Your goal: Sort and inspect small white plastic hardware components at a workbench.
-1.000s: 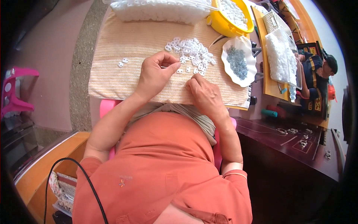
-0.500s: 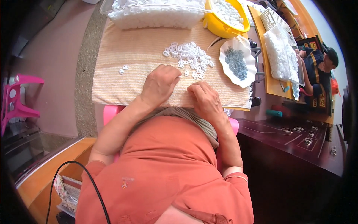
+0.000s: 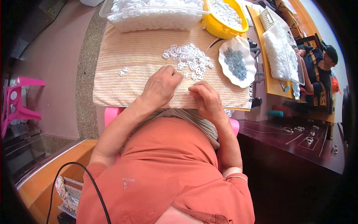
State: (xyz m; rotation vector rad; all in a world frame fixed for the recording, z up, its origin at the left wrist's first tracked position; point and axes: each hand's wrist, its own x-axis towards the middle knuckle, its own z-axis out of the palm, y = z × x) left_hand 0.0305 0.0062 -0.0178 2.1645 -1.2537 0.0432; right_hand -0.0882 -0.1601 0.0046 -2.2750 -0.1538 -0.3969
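My left hand (image 3: 161, 85) is over the towel-covered table (image 3: 123, 87), its fingers curled together; whatever they pinch is hidden. Close by on its right, my right hand (image 3: 206, 98) has bent fingers pressed toward the thumb, and I cannot make out anything between them. Just beyond both hands lies a loose pile of small white two-hole plastic pieces (image 3: 187, 56). A few matching pieces (image 3: 123, 71) sit apart at the left. A white scalloped dish (image 3: 249, 76) to the right holds many small grey metal parts (image 3: 235, 62), too fine to name.
A clear plastic bin (image 3: 156, 23) full of white pieces stands at the far edge beside a yellow basin (image 3: 220, 31). A thin pointed tool (image 3: 213, 43) lies near the dish. On the right, another person (image 3: 317, 63) sits by a second clear bin (image 3: 281, 56). A pink stool (image 3: 18, 100) stands left.
A white bit showed at my left fingertips earlier; it is now out of sight. My right fingers have lifted and curled slightly. The view has shifted a little.
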